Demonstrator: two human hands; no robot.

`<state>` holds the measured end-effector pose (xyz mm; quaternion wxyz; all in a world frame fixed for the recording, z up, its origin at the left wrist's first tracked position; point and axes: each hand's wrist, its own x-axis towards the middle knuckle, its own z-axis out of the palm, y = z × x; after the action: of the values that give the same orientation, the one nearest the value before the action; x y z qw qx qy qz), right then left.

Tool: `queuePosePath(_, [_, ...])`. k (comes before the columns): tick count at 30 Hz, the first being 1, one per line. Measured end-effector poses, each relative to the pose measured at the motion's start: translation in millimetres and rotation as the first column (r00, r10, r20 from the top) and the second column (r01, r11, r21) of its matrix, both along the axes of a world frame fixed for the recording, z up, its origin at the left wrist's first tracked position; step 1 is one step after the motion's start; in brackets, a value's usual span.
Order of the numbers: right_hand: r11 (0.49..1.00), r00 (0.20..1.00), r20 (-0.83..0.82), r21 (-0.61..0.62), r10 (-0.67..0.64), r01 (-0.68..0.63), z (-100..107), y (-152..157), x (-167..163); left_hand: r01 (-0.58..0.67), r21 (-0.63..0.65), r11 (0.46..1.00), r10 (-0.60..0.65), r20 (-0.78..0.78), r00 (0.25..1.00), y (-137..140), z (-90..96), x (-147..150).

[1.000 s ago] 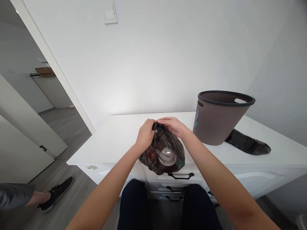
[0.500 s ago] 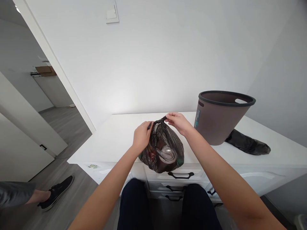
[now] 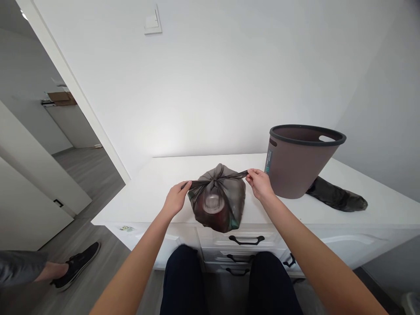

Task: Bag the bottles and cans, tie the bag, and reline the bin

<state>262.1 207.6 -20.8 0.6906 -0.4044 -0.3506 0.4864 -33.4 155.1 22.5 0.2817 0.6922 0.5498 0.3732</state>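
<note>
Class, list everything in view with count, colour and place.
walls: several, pale, background
cabinet: 1, white, against wall
bag: 1, dark, cabinet's front edge
round item: 1, silvery, inside bag
bin: 1, brown, on cabinet
bundle: 1, black, beside bin
handles: 4, black, cabinet front
sticker: 1, greenish, cabinet front
switch: 1, white, on wall
floor: 1, grey, below
door: 1, white, left
box: 1, brown, next room
shoe: 1, black, left floor
another person's leg: 1, grey-trousered, left
object: 1, pale, bottom right
left hand: 1, bare, gripping bag
right hand: 1, bare, gripping bag
arms: 2, bare, either side
legs: 2, dark-trousered, bottom centre
</note>
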Motion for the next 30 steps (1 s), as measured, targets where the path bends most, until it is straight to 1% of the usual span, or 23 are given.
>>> queuePosePath(3, [0.996, 0.996, -0.011, -0.027, -0.085, 0.085, -10, 1, -1, -0.028, -0.02, 0.999, 0.028, -0.02, 0.999, -3, -0.8, -4])
queuePosePath(7, [0.99, 0.991, 0.021, -0.038, -0.135, 0.136, -15, 1, -1, -0.012, -0.026, 1.0, 0.012, -0.015, 1.0, -1, -3.9, -2])
queuePosePath(9, [0.988, 0.987, 0.061, -0.028, -0.148, 0.15, -15, 0, 2, -0.001, -0.016, 1.0, 0.002, 0.033, 0.999, 2, -6.4, 1])
queuePosePath(12, [0.982, 0.974, 0.125, -0.004, -0.188, 0.19, -10, -3, 8, -0.038, 0.019, 0.999, 0.035, 0.135, 0.99, 0, -12.3, 5])
queuePosePath(13, [0.976, 0.96, 0.175, 0.031, -0.217, 0.215, -8, -4, 8, -0.058, 0.026, 0.998, 0.053, 0.171, 0.984, -2, -15.4, 6])
queuePosePath(14, [0.968, 0.933, 0.257, 0.096, -0.25, 0.233, -5, -5, 7, -0.081, 0.03, 0.996, 0.073, 0.208, 0.975, -6, -19.1, 7])
queuePosePath(15, [0.957, 0.886, 0.37, 0.187, -0.279, 0.223, -2, -6, 4, -0.105, 0.033, 0.994, 0.094, 0.245, 0.965, -10, -23.6, 7])
queuePosePath(16, [0.943, 0.81, 0.505, 0.288, -0.299, 0.168, 2, -7, -2, -0.132, 0.037, 0.99, 0.117, 0.286, 0.951, -16, -28.8, 7])
queuePosePath(17, [0.926, 0.7, 0.645, 0.371, -0.306, 0.063, 7, -8, -9, -0.173, 0.045, 0.984, 0.149, 0.331, 0.932, -23, -34.7, 7])
queuePosePath(18, [0.909, 0.559, 0.772, 0.411, -0.301, -0.078, 11, -8, -17, -0.226, 0.055, 0.973, 0.189, 0.381, 0.905, -31, -41.1, 8])
queuePosePath(19, [0.891, 0.395, 0.873, 0.395, -0.287, -0.225, 16, -8, -27, -0.286, 0.06, 0.956, 0.232, 0.437, 0.869, -39, -48.0, 8])
queuePosePath(20, [0.873, 0.22, 0.936, 0.339, -0.275, -0.351, 21, -7, -37, -0.349, 0.059, 0.935, 0.277, 0.492, 0.825, -49, -55.4, 9])
queuePosePath(21, [0.857, 0.059, 0.961, 0.267, -0.27, -0.44, 25, -7, -46, -0.413, 0.05, 0.91, 0.321, 0.544, 0.775, -58, -63.3, 10])
queuePosePath(22, [0.846, -0.071, 0.961, 0.2, -0.269, -0.495, 30, -6, -54, -0.469, 0.035, 0.883, 0.361, 0.587, 0.724, -69, -71.5, 11])
queuePosePath(23, [0.839, -0.162, 0.949, 0.149, -0.269, -0.523, 34, -6, -62, -0.517, 0.015, 0.856, 0.398, 0.619, 0.677, -79, -80.3, 12])
queuePosePath(24, [0.836, -0.216, 0.939, 0.116, -0.268, -0.536, 38, -6, -67, -0.55, -0.009, 0.835, 0.428, 0.638, 0.64, -89, -89.6, 13])
queuePosePath(26, [0.838, -0.26, 0.929, 0.087, -0.264, -0.539, 47, -10, -74, -0.592, -0.055, 0.804, 0.481, 0.646, 0.593, -108, -109.9, 13])
queuePosePath(28, [0.848, -0.303, 0.916, 0.071, -0.264, -0.525, 58, -18, -75, -0.586, -0.111, 0.803, 0.519, 0.615, 0.594, -123, -132.7, 7])
queuePosePath(30, [0.86, -0.332, 0.906, 0.065, -0.263, -0.506, 74, -33, -70, -0.545, -0.174, 0.82, 0.537, 0.562, 0.629, -134, -157.4, -4])
